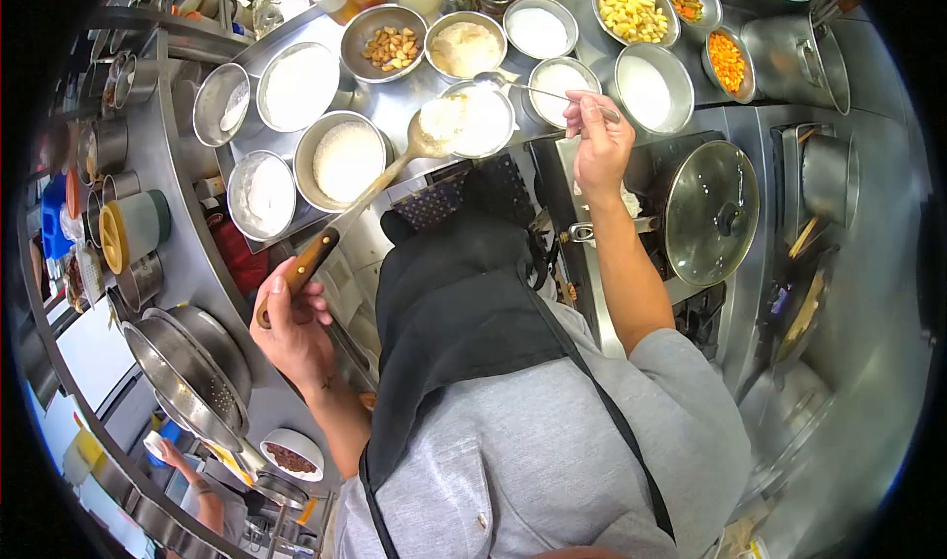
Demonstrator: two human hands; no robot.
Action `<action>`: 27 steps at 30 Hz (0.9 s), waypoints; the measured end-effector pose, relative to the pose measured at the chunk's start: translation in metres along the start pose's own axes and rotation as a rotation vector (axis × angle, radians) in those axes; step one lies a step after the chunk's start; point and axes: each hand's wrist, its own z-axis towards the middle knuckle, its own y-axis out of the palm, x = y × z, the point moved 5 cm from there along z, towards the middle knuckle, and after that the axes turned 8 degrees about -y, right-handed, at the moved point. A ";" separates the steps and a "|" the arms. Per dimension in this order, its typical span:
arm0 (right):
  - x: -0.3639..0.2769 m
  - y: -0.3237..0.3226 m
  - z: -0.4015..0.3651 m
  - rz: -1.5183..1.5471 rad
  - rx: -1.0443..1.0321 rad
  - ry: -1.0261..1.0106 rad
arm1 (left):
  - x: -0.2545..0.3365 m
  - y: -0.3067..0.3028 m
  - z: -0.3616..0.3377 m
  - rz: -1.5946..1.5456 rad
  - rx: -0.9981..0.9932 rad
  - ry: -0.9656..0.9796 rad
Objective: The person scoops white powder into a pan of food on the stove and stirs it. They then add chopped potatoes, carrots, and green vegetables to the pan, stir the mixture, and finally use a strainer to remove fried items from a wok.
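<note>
The left hand (294,327) was closed around the wooden handle of the ladle (356,213), holding its cup above the desk (395,100) among the steel seasoning bowls. A heap of white seasoning (441,117) already lay in the cup. Just right of it, the spoon (538,90) was pinched between the thumb and fingers of the right hand (600,145), with its tip over the white-powder bowl (490,130) next to the ladle cup. Whether the spoon was loaded could not be told. In judgement, dosing was partly complete: at least one portion was collected and the load was not yet tipped out. Further right, the lid (712,212) covered its pan.
</note>
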 end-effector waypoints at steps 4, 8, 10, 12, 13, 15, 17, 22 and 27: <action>0.024 -0.007 -0.006 -0.050 -0.021 0.083 | -0.006 -0.033 0.000 -0.043 -0.003 -0.003; 0.057 0.006 -0.017 -0.315 -0.268 0.073 | -0.011 -0.060 -0.007 -0.079 0.001 0.048; 0.070 0.011 -0.028 -0.431 -0.409 0.088 | -0.011 -0.068 -0.010 -0.070 0.004 0.067; 0.078 0.005 -0.037 -0.319 -0.326 0.227 | -0.011 -0.067 -0.014 -0.069 0.040 0.058; 0.083 0.000 -0.042 -0.209 -0.237 0.366 | -0.012 -0.067 -0.016 -0.066 0.071 0.046; 0.081 -0.005 -0.041 -0.122 -0.197 0.394 | -0.014 -0.066 -0.018 -0.058 0.082 0.038; 0.081 -0.011 -0.042 0.068 -0.050 0.516 | -0.017 -0.063 -0.017 -0.053 0.088 0.033; 0.054 -0.016 -0.033 0.201 0.027 0.460 | -0.024 -0.056 -0.013 -0.048 0.062 0.016; 0.012 0.004 -0.024 0.241 -0.029 0.390 | -0.026 -0.034 -0.006 -0.074 0.009 -0.020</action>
